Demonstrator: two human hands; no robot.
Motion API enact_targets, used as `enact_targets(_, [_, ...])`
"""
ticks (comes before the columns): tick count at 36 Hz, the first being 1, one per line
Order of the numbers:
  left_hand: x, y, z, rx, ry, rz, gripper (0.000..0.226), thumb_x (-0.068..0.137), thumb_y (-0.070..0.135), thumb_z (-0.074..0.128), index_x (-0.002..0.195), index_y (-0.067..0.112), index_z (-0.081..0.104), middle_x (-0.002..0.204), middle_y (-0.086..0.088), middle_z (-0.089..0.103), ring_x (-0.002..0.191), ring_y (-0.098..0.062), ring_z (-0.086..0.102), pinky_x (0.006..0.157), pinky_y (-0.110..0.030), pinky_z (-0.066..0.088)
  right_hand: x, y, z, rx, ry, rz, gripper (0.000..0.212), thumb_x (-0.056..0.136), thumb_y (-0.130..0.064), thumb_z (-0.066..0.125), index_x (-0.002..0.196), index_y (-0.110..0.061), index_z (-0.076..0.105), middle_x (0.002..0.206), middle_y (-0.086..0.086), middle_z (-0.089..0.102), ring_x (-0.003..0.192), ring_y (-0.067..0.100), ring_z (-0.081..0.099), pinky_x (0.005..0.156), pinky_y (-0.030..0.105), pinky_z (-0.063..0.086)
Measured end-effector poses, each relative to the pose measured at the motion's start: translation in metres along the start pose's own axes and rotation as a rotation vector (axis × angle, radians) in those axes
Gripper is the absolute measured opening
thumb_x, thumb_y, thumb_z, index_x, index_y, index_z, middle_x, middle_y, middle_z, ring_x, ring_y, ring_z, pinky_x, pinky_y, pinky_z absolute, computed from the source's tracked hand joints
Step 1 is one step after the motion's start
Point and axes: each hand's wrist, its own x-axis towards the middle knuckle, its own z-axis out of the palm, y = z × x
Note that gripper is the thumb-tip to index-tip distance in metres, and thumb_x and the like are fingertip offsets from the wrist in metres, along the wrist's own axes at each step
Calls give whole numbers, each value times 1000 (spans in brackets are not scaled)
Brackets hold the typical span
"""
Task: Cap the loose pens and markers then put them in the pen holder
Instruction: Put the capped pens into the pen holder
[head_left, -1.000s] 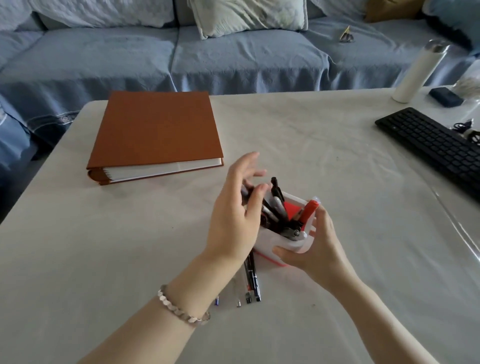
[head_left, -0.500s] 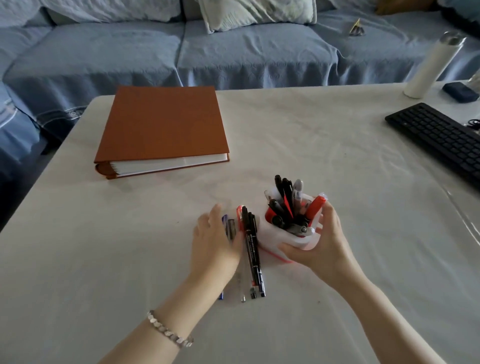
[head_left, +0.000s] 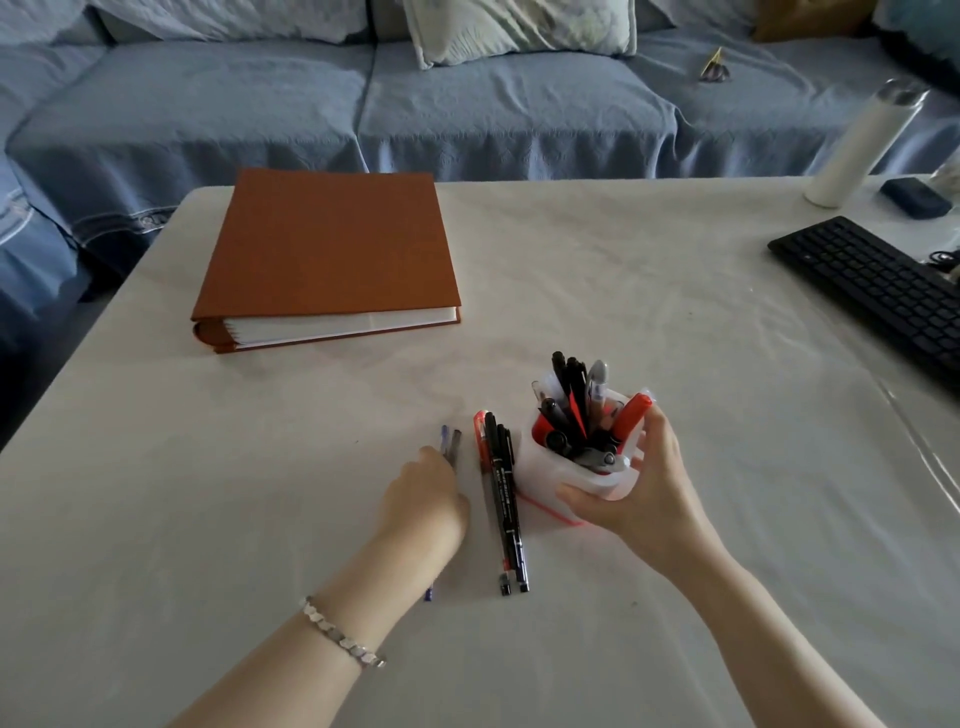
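Observation:
A white translucent pen holder (head_left: 540, 480) with a red base stands on the table, filled with several pens and markers, among them a red marker (head_left: 629, 415). My right hand (head_left: 641, 491) grips its near right side. Just left of the holder lie a red pen (head_left: 479, 441) and two black pens (head_left: 503, 499), side by side, pointing away from me. Further left lie a blue pen and a grey pen (head_left: 451, 441). My left hand (head_left: 423, 501) rests over these two with its fingers curled down on them; the fingertips are hidden.
A thick brown binder (head_left: 327, 249) lies at the back left of the pale table (head_left: 208, 493). A black keyboard (head_left: 872, 291), a white bottle (head_left: 857, 145) and a small dark case (head_left: 917, 197) are at the right. A blue sofa (head_left: 493, 104) runs behind the table.
My left hand came away from the top of the holder and dropped to the table onto the blue and grey pens, its fingers curling over them. My right hand has kept its hold on the holder.

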Motion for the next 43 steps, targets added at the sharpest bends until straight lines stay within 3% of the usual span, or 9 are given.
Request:
enact_targets(4, [2,-12,-5,-150,78,84,16,94,11,36,108,4,39,106,-15,47,90,-31,54,71,-35,39,-1,0,0,27,-4,-12,81,54,-22,84,110,-55,34,127,-12,45,112,-9,44,73,6,42])
enact_targets(8, [-4,-6,-21,-770,210,262,15,96,7,36,86,17,40,83,-4,61,72,-17,62,77,-39,48,-4,-12,-1,117,0,-64,70,60,-1,79,99,-45,41,110,-20,51,90,-22,50,58,0,42])
enact_targets(15, [-30,35,-63,-1358,196,747,26,91,2,38,102,25,45,77,8,66,100,-18,65,95,-40,45,-5,-11,0,85,5,-63,76,61,1,78,102,-48,36,115,-23,43,93,-29,42,61,-5,37])
enact_targets(24, [-29,71,-39,-1222,185,697,30,86,-9,49,84,20,48,83,2,66,94,-13,68,88,-23,49,0,7,0,46,13,2,82,57,-10,84,123,-27,38,129,-2,45,113,-4,43,71,-4,36])
enact_targets(29, [-25,69,-54,-1003,391,895,45,87,1,53,107,38,39,92,4,61,82,-12,69,73,-25,53,0,1,1,52,15,-15,80,51,-26,81,112,-50,34,128,-12,45,108,-13,43,73,-4,36])
enact_targets(32, [-15,64,-54,-706,487,1023,42,90,-1,46,122,27,48,108,2,62,96,-5,64,86,-23,51,0,-2,1,40,24,-20,81,53,-21,84,113,-45,36,128,-9,45,103,-19,43,73,-5,35])
enact_targets(35, [-3,59,-40,-348,433,1050,35,93,16,41,125,10,54,135,-7,52,127,-11,41,109,-26,31,-1,-1,0,51,25,-18,83,54,-14,86,120,-32,38,126,-4,47,100,-22,43,71,-5,35])
enact_targets(39, [-2,55,-34,-284,94,964,66,84,57,14,143,29,17,155,8,7,142,-7,-7,116,-36,-1,-1,2,0,33,27,2,84,55,-12,85,123,-23,37,123,-4,45,97,-25,41,70,-5,36])
enact_targets(43, [-4,46,-34,-481,150,877,61,85,59,15,139,36,1,148,20,3,140,1,-3,115,-24,1,-1,3,1,37,28,20,84,56,-10,84,125,-21,38,124,-4,45,95,-27,41,67,-6,36])
